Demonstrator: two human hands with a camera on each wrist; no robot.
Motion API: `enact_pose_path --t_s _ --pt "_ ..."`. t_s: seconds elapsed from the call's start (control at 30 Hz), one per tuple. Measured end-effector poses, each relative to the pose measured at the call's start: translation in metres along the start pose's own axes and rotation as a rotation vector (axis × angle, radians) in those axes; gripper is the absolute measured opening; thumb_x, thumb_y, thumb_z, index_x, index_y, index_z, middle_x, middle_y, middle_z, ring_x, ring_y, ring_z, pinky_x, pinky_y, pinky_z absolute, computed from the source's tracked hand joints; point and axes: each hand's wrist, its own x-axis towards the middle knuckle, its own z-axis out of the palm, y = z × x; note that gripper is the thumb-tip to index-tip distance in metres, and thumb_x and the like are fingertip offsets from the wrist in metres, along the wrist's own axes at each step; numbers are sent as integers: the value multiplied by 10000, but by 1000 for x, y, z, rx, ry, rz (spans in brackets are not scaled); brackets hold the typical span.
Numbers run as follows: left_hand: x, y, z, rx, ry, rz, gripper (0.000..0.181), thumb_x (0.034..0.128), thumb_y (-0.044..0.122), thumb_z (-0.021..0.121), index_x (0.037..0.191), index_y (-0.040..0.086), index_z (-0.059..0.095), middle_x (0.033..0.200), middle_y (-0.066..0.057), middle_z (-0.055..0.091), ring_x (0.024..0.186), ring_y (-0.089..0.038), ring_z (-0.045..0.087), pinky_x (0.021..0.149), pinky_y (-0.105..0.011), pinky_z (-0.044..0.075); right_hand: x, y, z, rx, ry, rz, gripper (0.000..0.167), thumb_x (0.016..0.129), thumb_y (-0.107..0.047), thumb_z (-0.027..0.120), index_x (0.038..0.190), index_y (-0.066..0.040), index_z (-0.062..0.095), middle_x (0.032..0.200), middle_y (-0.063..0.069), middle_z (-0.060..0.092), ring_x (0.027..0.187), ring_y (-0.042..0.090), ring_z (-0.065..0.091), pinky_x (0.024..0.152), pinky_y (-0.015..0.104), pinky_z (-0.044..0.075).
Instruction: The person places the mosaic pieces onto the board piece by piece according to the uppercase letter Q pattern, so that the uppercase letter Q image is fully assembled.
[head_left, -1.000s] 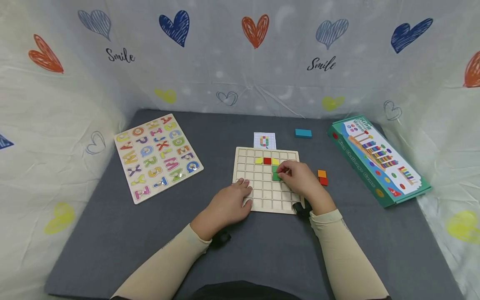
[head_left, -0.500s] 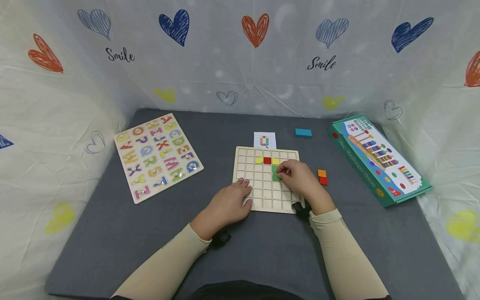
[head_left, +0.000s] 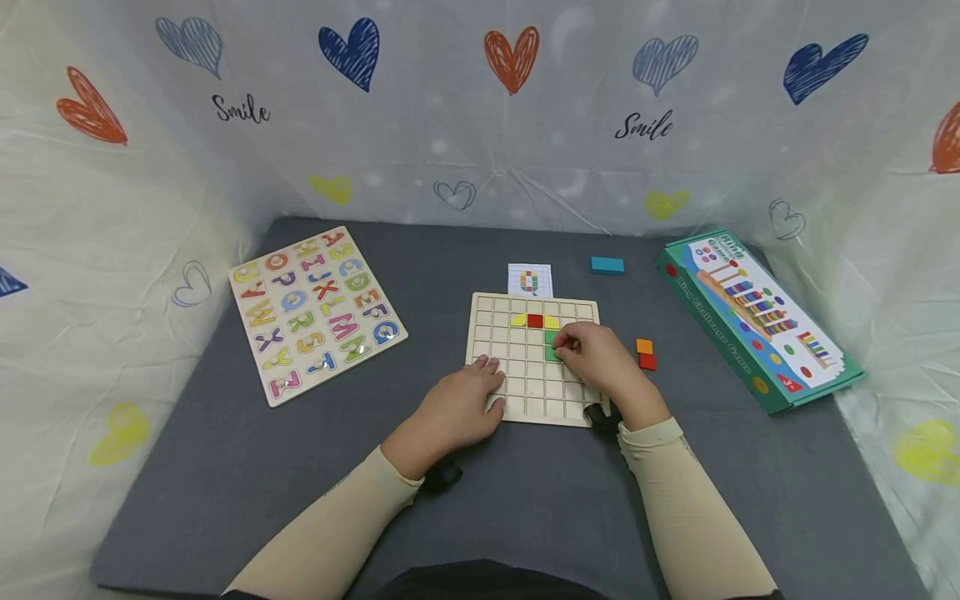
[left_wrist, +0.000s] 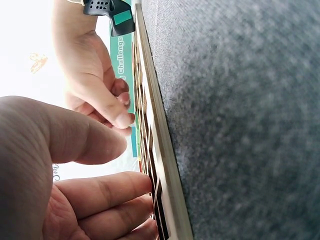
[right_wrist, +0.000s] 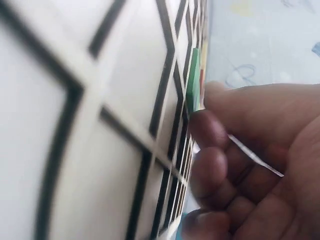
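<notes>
While the left hand (head_left: pixel 457 408) rests on the grid board (head_left: pixel 535 389), thumb apart, the right hand (head_left: pixel 597 353) pinches a green tile (right_wrist: pixel 194 80), apparently seating it; next calls for pressing flush, then release.

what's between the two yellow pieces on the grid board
A red square lies between the yellow pieces, in the same row; the head view shows it.

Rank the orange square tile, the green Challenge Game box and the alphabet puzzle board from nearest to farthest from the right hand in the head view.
1. Orange square tile: on the table, just right of the right hand.
2. Green Challenge Game box: farther right.
3. Alphabet puzzle board: across on the left.
</notes>
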Motion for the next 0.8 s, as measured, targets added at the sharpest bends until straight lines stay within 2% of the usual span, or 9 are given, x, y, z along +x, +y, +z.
enact_pose_path --t_s 0.2,0.3,0.43,0.6,0.8 --pt "-1 0 1 0 7 4 479 1065 268 612 1477 32 679 1626 -141 565 1575 -308 478 1268 -506 431 -6 9 -20 16 56 35 118 1070 -171 692 1102 -100 780 1031 103 711 816 250 582 716 371 492" --pt "-1 0 1 0 9 4 477 1065 265 611 1476 32 680 1626 -144 564 1576 -312 476 1269 -506 430 -12 23 -36 19 93 73 152 1081 -177 679 1147 -71 766 1060 139 711 822 276 594 698 380 504" --pt "-1 1 0 0 7 -1 481 1066 269 611 1482 36 676 1633 -138 559 1581 -304 469 1274 -501 423 -21 47 -57 -9 110 148 201 1094 -190 663 1207 -44 741 1119 182 713 901 313 620 748 404 525" --pt "-1 1 0 -2 1 -3 484 1067 275 615 1485 38 674 1637 -136 554 1586 -301 462 1278 -502 418 -33 76 -75 -24 57 228 268 1087 -202 668 1272 -14 718 1160 213 701 970 350 634 814 459 549" --pt "-1 1 1 -7 -2 -13 482 1065 275 622 1485 44 676 1641 -129 552 1592 -296 455 1279 -510 417 -36 93 -79 -15 -1 247 332 1074 -188 683 1345 3 700 1182 217 681 983 336 612 831 439 529"
